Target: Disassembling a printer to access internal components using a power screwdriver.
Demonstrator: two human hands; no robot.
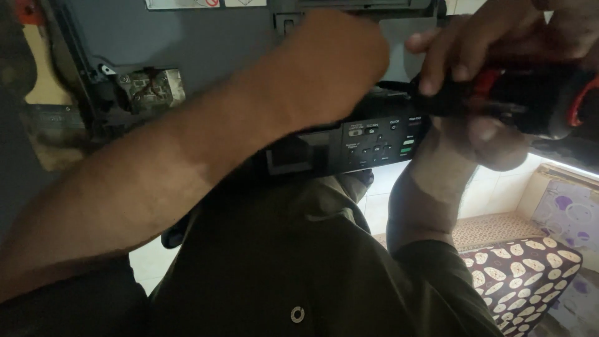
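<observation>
A black printer lies across my lap, its control panel [368,145] with a small screen and buttons facing me. Its grey open lid [206,43] rises behind. My left hand [340,59] reaches across to the printer's top edge just above the panel. Only the back of that hand shows and its fingers are hidden. My right hand [490,140] comes up from below at the printer's right end and grips a black and red tool [530,100]. More fingers [462,43] curl over the tool from the top right; I cannot tell whose they are.
A brown cushion [530,274] with pale spots lies at the lower right, a purple-patterned surface [571,215] behind it. Pale floor tiles [384,200] show beneath the printer. An exposed metal hinge part [150,87] sits at the lid's left. My dark shirt [281,268] fills the foreground.
</observation>
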